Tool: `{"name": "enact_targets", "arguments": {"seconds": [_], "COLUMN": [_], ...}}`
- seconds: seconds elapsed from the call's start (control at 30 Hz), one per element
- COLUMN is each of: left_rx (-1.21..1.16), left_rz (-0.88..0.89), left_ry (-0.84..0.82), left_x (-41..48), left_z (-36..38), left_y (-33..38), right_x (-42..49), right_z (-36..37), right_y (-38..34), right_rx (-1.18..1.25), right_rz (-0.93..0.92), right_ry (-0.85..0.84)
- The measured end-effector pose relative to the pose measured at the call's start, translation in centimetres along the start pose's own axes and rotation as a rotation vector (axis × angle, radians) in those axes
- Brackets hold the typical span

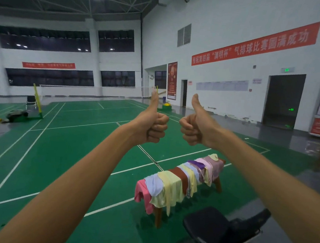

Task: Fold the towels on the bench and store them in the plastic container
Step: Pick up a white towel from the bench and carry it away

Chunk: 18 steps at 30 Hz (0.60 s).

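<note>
Left hand (pixel 153 126) and right hand (pixel 195 129) fisted, thumbs up, holding nothing; below them, soft pastel towels (pixel 177 178) drape the wooden surface (pixel 218 183); red banner (pixel 257 43) reads "气排球比赛圆满成功".

The sports-hall floor (pixel 72 152) is green, ruled with white court lines, and turns grey along the right side of the frame. On the brown wooden tabletop (pixel 218 183) at lower centre-right, the draped cloth towels (pixel 179 178) run in a row of plain colours: pink at the near end, then pale blue, pale yellow, rust brown, more pale yellow, purple, light pink and mauve. The padded folding chair (pixel 210 227) at the lower right is black with a silvery metal frame. The walls are white. The long cloth banner (pixel 257 42) at the upper right is red with pale lettering. The net post (pixel 37 100) at the left is yellow.
</note>
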<state>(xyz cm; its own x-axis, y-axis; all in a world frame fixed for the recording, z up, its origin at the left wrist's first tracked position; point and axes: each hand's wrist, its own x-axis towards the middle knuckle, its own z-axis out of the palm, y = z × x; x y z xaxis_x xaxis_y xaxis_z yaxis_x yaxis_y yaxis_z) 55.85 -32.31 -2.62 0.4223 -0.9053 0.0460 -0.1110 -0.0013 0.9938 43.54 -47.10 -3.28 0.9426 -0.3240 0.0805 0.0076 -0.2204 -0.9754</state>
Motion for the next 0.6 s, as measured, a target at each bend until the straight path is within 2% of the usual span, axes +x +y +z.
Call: {"name": "enact_targets", "arguments": {"seconds": [0.13, 0.23, 0.3, 0.43, 0.5, 0.6], "left_rx": [0.086, 0.114, 0.273, 0.627, 0.712, 0.743], "left_rz": [0.0, 0.029, 0.032, 0.073, 0.108, 0.125], "left_ry": [0.126, 0.195, 0.253, 0.37, 0.448, 0.441], "left_x": [9.9, 15.8, 19.5, 28.0, 32.4, 39.0], "left_z": [-7.5, -12.3, -14.6, -18.3, -20.1, -22.5], "left_y": [-1.3, -0.9, -0.7, -2.0, -3.1, -4.8], "right_x": [12.3, 19.4, 23.7, 32.9, 37.4, 43.8], "right_z": [-1.3, -1.9, -2.6, -4.8, -6.1, -8.7], "right_y": [0.6, 0.4, 0.6, 2.5, 3.6, 5.7], "right_rx": [-0.202, -0.198, -0.277, -0.688, -0.738, -0.741], "right_rz": [-0.013, -0.047, -0.06, -0.159, -0.182, -0.188], "right_ry": [0.11, 0.154, 0.197, 0.33, 0.339, 0.309]}}
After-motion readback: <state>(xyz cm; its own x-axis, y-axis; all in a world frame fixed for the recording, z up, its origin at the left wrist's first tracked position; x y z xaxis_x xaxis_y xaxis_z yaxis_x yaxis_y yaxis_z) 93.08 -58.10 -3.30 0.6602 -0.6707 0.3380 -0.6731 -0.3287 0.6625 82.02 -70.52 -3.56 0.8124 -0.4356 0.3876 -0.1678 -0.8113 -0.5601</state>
